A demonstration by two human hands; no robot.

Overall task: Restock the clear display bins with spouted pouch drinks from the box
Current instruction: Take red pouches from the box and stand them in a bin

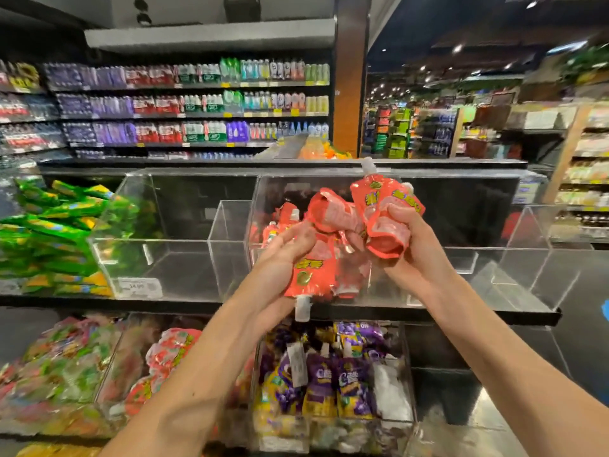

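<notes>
Both forearms are reaching up over the lower bin of purple pouches [329, 374]. The left hand [283, 258] is gripping a bunch of red pouches [313, 272] with fingers wrapped over them and one spout hanging down. The right hand [408, 239] is clenching a second bunch [382, 212], spout pointing up. Both bunches are hovering at the open front of the middle clear bin [263, 199], probably for dropping in beside the stocked pouches [280, 222] lying at its back left. The mixed spout directions suggest grab-and-dump, not neat facing. Another clear bin [164, 225] is standing just left, with green packs [49, 232] piling beyond it. The box isn't showing in view.
</notes>
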